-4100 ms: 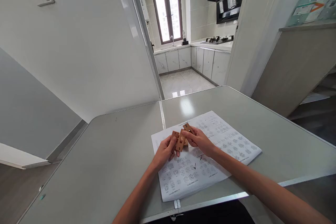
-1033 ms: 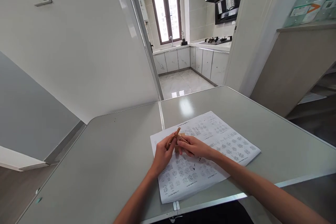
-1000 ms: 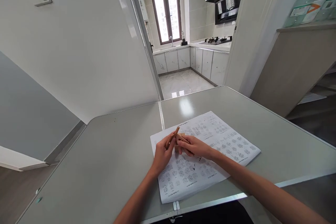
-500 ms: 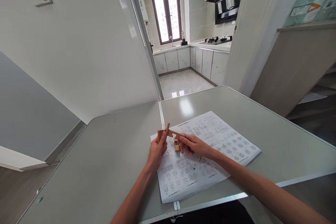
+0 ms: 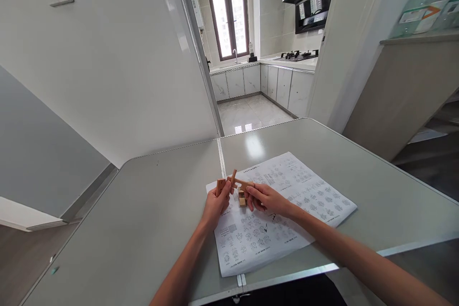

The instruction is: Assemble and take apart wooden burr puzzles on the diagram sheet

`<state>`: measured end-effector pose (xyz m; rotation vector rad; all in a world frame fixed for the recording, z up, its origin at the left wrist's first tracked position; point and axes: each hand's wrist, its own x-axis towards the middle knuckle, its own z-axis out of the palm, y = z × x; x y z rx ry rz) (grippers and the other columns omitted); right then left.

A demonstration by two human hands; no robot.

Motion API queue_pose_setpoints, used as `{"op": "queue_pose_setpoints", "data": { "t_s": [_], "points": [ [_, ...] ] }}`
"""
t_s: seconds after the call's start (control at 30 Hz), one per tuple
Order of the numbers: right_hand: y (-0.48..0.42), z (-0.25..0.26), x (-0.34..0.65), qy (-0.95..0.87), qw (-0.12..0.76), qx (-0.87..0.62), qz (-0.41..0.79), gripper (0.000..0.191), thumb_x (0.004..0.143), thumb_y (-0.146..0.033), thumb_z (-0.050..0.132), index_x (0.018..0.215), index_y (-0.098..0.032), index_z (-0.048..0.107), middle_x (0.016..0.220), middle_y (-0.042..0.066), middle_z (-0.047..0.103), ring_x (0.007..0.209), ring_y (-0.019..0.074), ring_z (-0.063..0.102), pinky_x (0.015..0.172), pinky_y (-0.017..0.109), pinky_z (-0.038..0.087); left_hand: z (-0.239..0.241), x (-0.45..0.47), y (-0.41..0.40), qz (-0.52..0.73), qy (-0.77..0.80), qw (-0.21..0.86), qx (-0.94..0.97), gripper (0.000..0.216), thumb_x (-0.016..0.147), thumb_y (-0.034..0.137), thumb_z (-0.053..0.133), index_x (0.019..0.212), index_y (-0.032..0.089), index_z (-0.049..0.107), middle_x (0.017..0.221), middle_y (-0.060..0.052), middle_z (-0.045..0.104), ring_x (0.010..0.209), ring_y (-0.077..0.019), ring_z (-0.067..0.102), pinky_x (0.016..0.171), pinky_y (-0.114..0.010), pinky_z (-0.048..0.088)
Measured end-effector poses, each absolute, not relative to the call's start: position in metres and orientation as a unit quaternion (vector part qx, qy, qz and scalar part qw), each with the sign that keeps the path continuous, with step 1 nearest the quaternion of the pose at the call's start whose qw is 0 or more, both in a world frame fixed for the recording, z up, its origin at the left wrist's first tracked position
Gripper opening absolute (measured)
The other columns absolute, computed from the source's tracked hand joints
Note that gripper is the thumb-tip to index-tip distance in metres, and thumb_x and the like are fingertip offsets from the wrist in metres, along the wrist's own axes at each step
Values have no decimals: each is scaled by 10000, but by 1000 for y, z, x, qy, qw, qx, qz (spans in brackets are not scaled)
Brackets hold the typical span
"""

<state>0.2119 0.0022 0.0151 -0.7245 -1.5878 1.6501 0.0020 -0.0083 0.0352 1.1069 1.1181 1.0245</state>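
Note:
My left hand [image 5: 217, 202] is closed around wooden puzzle pieces; one brown block [image 5: 220, 185] sticks up past its fingers, and a thin stick [image 5: 234, 177] rises beside the fingertips. My right hand [image 5: 264, 198] pinches a notched wooden piece [image 5: 244, 184] that reaches left to the pieces in my left hand. Whether the pieces interlock or only touch, I cannot tell. Between the hands and just below them, a small wooden block [image 5: 243, 202] shows over the printed sheet [image 5: 258, 244]; my right fingers partly hide it.
The sheet, covered with small puzzle diagrams, lies on a grey-green folding table [image 5: 161, 210] with a metal seam. A white wall [image 5: 125, 81] borders the table on the left. Plastic bottles [image 5: 426, 9] stand on a ledge at right. A kitchen lies beyond.
The thin stick near my left fingertips has shifted slightly right and tilted more. The left hand's fingers have moved a little to the right, closer to my right hand.

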Motion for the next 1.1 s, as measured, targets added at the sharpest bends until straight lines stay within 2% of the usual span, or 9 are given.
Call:
{"op": "queue_pose_setpoints", "data": {
  "t_s": [0.13, 0.33, 0.53, 0.73, 0.9, 0.97, 1.1],
  "points": [
    [0, 15, 210, -613, 372, -273, 642, 460, 1001, -628, 474, 893, -195, 580, 676, -2, 678, 407, 76, 406, 440, 247, 306, 33, 7, -11, 449, 468, 605, 462, 498, 820, 656, 728, 815, 179, 584, 564, 98, 357, 422, -28, 165, 409, -207, 130],
    [-2, 18, 209, -616, 370, -266, 643, 459, 998, -631, 475, 897, -196, 581, 707, 0, 681, 420, 77, 417, 449, 252, 294, 32, 13, -16, 435, 462, 616, 467, 497, 853, 647, 704, 776, 182, 548, 518, 120, 262, 413, -28, 136, 414, -216, 89],
    [-2, 14, 207, -617, 383, -266, 634, 444, 1013, -611, 463, 897, -196, 570, 680, -4, 678, 408, 76, 416, 445, 251, 298, 34, 13, -16, 423, 468, 622, 464, 522, 847, 665, 699, 736, 188, 518, 509, 113, 269, 413, -32, 140, 425, -234, 78],
    [-5, 16, 203, -608, 413, -262, 626, 450, 1032, -593, 438, 922, -185, 593, 708, 15, 712, 412, 75, 422, 453, 254, 307, 33, 19, -20, 460, 443, 639, 430, 512, 883, 634, 683, 739, 187, 479, 590, 88, 356, 436, -23, 160, 440, -234, 106],
    [-5, 11, 202, -612, 404, -249, 633, 448, 1039, -585, 437, 941, -185, 613, 742, 30, 739, 409, 77, 419, 454, 257, 313, 38, 22, -20, 465, 433, 649, 419, 514, 847, 594, 747, 717, 188, 460, 587, 96, 357, 433, -17, 146, 433, -229, 104],
    [-5, 9, 201, -611, 401, -247, 636, 459, 1032, -596, 445, 914, -188, 620, 747, 34, 738, 418, 82, 423, 456, 261, 324, 39, 26, -21, 455, 435, 649, 427, 507, 836, 592, 757, 708, 183, 487, 556, 98, 347, 428, -22, 184, 432, -226, 117],
    [-5, 10, 198, -602, 407, -246, 642, 467, 1023, -606, 461, 879, -192, 621, 729, 28, 717, 423, 88, 426, 449, 266, 330, 41, 33, -26, 440, 447, 630, 458, 541, 859, 626, 710, 646, 180, 490, 524, 44, 467, 462, -61, 377, 443, -225, 181]
  ]
}}
